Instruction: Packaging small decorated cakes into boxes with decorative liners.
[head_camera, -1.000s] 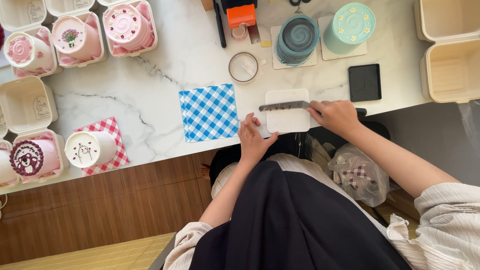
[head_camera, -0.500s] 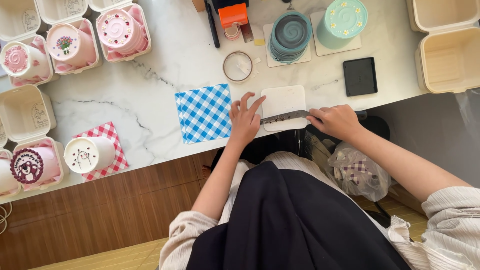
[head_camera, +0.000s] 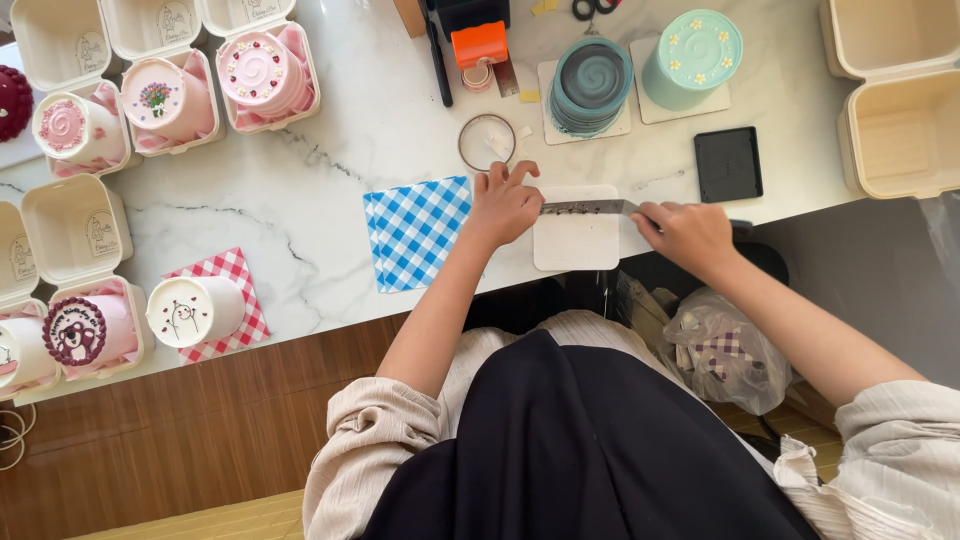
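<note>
My right hand (head_camera: 690, 235) grips the handle of a long metal spatula (head_camera: 585, 208), whose blade lies across the top of a white square board (head_camera: 575, 245) at the counter's near edge. My left hand (head_camera: 503, 203) rests at the board's left side, fingers touching the blade's tip. A stack of blue checked paper (head_camera: 418, 232) lies just left of that hand.
Small decorated cakes in open cream clamshell boxes (head_camera: 165, 95) fill the left side. A white cake (head_camera: 193, 310) sits on red checked paper. Behind the board: a clear round lid (head_camera: 486, 142), a grey cake (head_camera: 590, 85), a mint cake (head_camera: 690, 58), a black square (head_camera: 728, 163). Empty boxes (head_camera: 895, 130) stand right.
My left hand moved from the board's lower left edge up to the blade's tip. The spatula shifted toward the board's top edge.
</note>
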